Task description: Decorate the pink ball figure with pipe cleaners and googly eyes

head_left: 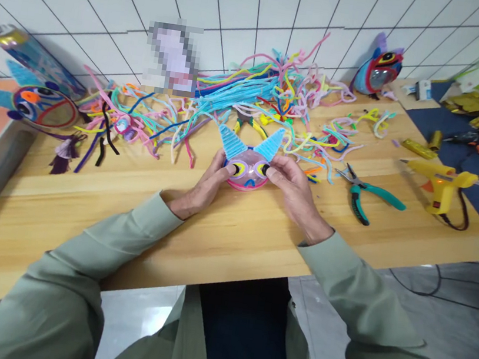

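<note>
Between my two hands is a pipe-cleaner animal face [250, 169] with two blue pointed ears, yellow-rimmed eyes with black centres, a clear middle and a pink lower rim. My left hand [210, 182] grips its left side, the thumb on one eye. On the other side my right hand [294, 190] holds it, thumb pressed at the other eye. The fingers behind the face are mostly hidden. Just beyond the ears lies a tool with yellow-and-black handles [253, 127], partly covered by pipe cleaners.
Loose pipe cleaners [237, 96] spread along the tiled wall. Teal-handled pliers [364, 196] and a yellow glue gun [439, 184] lie to the right. Similar finished-looking faces stand at left [45, 104] and back right [377, 71]. A tall can [38, 59] leans at the left.
</note>
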### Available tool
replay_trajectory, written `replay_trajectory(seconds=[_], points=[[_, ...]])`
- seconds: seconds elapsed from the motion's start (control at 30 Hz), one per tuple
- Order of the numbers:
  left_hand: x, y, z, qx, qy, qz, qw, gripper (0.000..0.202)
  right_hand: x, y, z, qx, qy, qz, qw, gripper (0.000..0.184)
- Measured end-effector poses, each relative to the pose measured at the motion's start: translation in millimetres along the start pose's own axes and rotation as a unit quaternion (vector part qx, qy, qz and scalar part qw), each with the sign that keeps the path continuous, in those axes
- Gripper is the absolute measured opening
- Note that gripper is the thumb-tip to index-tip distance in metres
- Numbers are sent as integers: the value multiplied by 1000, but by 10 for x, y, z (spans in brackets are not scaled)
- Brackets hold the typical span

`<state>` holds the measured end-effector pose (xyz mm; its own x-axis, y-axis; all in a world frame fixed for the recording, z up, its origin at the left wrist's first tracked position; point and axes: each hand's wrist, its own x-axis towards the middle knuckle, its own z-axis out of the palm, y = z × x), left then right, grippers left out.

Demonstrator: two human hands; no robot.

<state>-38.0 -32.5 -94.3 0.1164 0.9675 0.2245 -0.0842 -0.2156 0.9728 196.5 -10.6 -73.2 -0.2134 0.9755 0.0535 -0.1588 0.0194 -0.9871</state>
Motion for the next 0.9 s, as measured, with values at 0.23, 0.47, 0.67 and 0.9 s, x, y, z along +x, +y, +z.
replay_trajectory(seconds=[0.23, 0.47, 0.67, 0.9], points=[[4, -11, -19, 8, -19, 2, 1000, 63, -1, 2, -6, -7, -5, -2, 1000, 47], [-4, 65, 19, 3, -14, 0, 1000, 62, -19, -24, -10, -7, 1, 0, 1000, 42], [-4, 59, 17, -4, -21, 3, 1000, 62, -16, -22, -13, -10, -3, -3, 1000, 40], [1, 4, 15, -19, -22, 6, 1000, 64, -13, -5, -27, -9, -2, -2, 1000, 41]])
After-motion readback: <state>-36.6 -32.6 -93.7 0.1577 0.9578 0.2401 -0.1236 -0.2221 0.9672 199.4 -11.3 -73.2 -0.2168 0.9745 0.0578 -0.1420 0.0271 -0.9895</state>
